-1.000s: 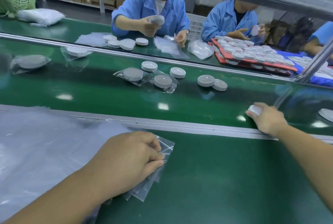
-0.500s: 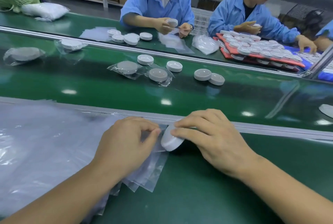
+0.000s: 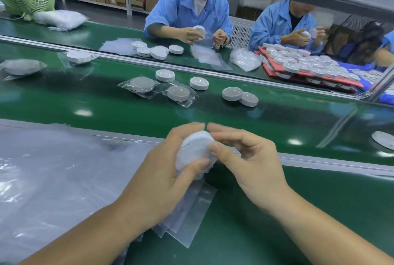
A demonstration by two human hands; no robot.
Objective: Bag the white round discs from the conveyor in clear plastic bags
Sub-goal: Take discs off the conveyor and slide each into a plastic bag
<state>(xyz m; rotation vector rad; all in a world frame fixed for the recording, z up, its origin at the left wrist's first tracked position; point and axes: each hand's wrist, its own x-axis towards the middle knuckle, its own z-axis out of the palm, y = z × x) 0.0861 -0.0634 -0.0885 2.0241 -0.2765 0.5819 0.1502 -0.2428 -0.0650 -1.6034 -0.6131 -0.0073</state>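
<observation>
Over the near strip of the bench (image 3: 341, 190), just short of the metal rail (image 3: 319, 163), in the head view: holding up a white disc (image 3: 195, 147), clear of the surface. Cupped from below by the left hand (image 3: 162, 181), fingers curled round it; pinched at its right rim by thumb and forefinger of the right hand (image 3: 251, 164). Cannot tell through the blur whether already inside film. Lying under the left hand, loose clear bags (image 3: 191, 211). Looks light, rigid, smooth, probably slippery against plastic; best taken across the rim. Round, flat, puck-like, matte white, faint line across the face. Beyond the rail, on the conveyor (image 3: 234, 123), other discs (image 3: 232, 93), some bagged.
</observation>
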